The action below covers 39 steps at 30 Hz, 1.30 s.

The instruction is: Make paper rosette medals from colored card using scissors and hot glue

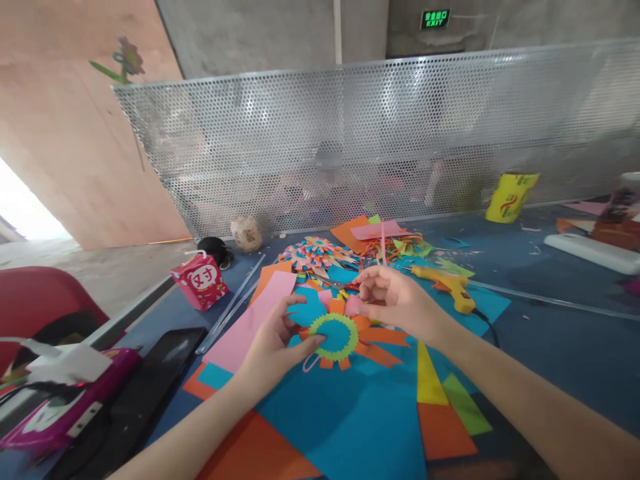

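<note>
In the head view, my left hand pinches a light-green scalloped felt or paper ring between thumb and fingers. Orange strips stick out around the ring, and a thin pink loop hangs at its lower left. At its upper right edge, my right hand has its fingers closed on a pink strip. Just behind the hands lie scissors with red handles. Blue sheets lie beneath the ring.
A yellow glue gun lies right of my right hand, its cord trailing. Multicoloured strip rosettes and scraps sit behind. Left are a red box, a black phone and a purple power strip. A perforated metal screen borders the back.
</note>
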Available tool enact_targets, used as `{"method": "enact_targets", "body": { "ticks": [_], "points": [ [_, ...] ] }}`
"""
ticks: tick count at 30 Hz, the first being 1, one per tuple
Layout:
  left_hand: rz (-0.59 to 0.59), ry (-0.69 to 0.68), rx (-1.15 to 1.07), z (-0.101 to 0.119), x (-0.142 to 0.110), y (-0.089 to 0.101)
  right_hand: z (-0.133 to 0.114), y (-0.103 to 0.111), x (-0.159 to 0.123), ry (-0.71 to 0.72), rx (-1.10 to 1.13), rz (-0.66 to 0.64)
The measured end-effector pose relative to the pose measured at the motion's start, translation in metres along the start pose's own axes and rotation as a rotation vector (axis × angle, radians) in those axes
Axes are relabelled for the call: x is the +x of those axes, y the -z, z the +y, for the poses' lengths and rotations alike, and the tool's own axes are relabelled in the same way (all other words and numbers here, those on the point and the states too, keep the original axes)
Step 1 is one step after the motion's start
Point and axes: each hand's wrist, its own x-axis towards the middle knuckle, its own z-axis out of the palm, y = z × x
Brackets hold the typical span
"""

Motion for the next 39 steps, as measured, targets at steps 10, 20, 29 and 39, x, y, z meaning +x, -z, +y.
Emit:
{"method": "enact_targets", "body": {
  "ticks": [10, 20, 29, 39],
  "points": [
    [-0.078, -0.006, 0.054, 0.0038, -0.0017, -0.0038, 0.0009, -0.0012, -0.0017, 0.062, 0.030, -0.035],
    [-0.075, -0.002, 0.066, 0.0034, -0.0013, -0.0033, 0.0041, -0.0027, -0.0043, 0.143, -0.019, -0.027],
    [-0.065, -0.007, 0.064, 0.0029, -0.0029, -0.0033, -0.0008, -0.0040, -0.0049, 0.125, -0.025, -0.009],
    [-0.052, -0.004, 0.067, 0.0033, -0.0021, -0.0035, -0.0036, -0.0029, -0.0039, 0.094, -0.040, 0.051]
  ]
}}
